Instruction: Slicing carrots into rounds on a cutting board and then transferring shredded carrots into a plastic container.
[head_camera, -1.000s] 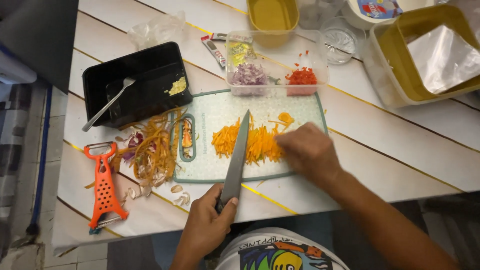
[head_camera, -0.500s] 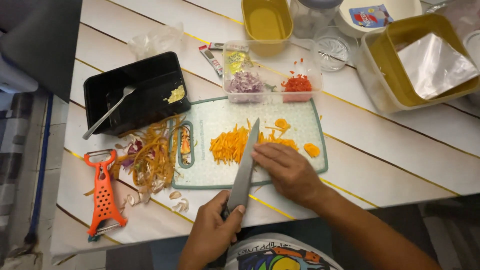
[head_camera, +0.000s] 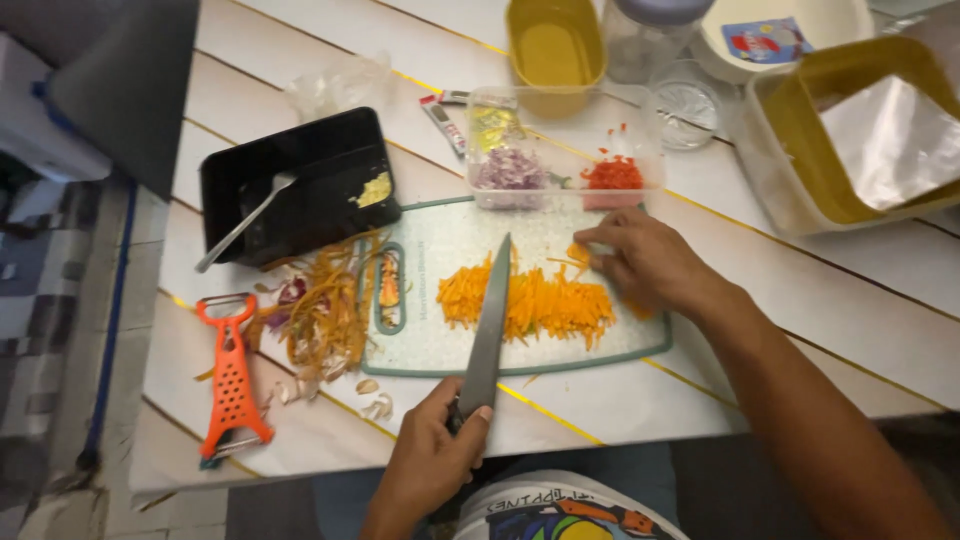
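Both hands work: left hand (head_camera: 430, 462) grips knife (head_camera: 488, 325), right hand (head_camera: 640, 262) touches carrot strips (head_camera: 530, 300).

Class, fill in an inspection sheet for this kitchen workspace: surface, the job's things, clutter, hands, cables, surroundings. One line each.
Surface: white slatted table with yellow seams.
Job's things: pale speckled cutting board under orange carrot strips; long steel knife lying across them.
Clutter: carrot peelings, orange peeler, black tray with spoon, clear box of chopped vegetables, yellow tubs.
Hands: left hand in a grip on the knife handle; right hand gathering strips, fingers curled.
Cables: nothing seen.
Surroundings: patterned floor to one side.
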